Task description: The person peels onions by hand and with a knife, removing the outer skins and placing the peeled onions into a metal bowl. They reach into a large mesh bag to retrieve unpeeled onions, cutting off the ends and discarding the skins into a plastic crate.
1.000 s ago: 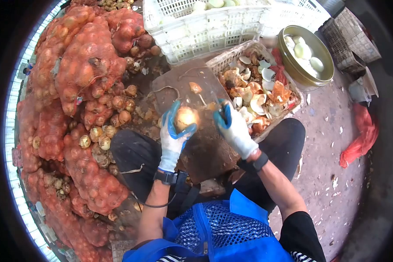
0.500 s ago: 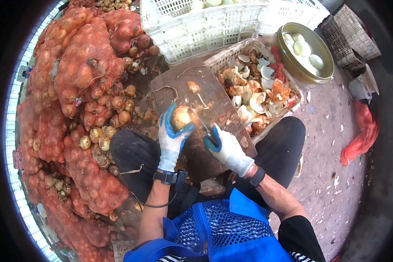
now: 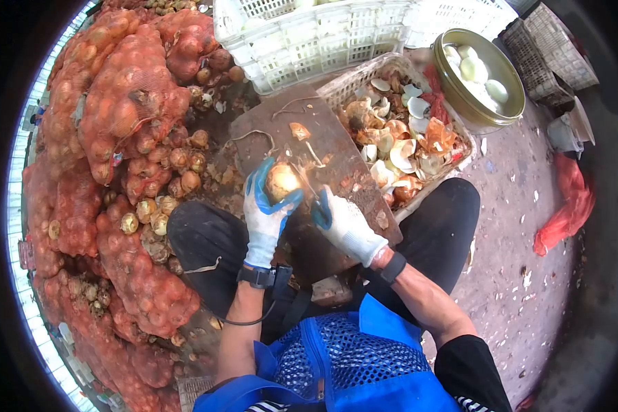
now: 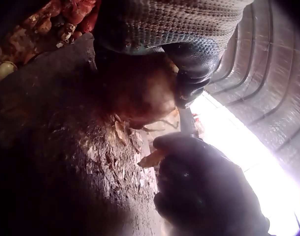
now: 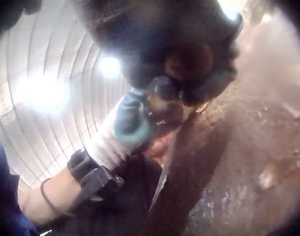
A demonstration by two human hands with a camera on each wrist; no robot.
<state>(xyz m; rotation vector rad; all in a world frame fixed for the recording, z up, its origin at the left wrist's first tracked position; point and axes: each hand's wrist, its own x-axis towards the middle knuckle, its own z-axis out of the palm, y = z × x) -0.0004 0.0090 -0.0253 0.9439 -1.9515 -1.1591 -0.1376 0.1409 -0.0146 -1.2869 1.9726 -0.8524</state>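
In the head view, the gloved left hand (image 3: 264, 218) grips a brown-skinned onion (image 3: 282, 182) over a worn board (image 3: 347, 175), its thumb and fingers around the onion's sides. Just right of it is the gloved right hand (image 3: 348, 225), fingers curled round a knife whose handle they largely hide. The left wrist view shows the knife's blade (image 4: 188, 122) beside the shadowed onion (image 4: 145, 96), between the left hand (image 4: 174, 29) and right hand (image 4: 206, 182). Whether the blade touches the onion I cannot tell. Peel scraps lie on the board.
Net sacks of onions (image 3: 134, 96) fill the left side. Beyond the board stand a crate of peelings (image 3: 465, 150), white crates (image 3: 323, 51) and a round tub (image 3: 453, 96) with peeled onions. A red net (image 3: 566, 206) lies on the right floor.
The right hand has come in from the right and nearer the body, toward the onion, bringing the knife. The left hand has kept its grip on the onion.
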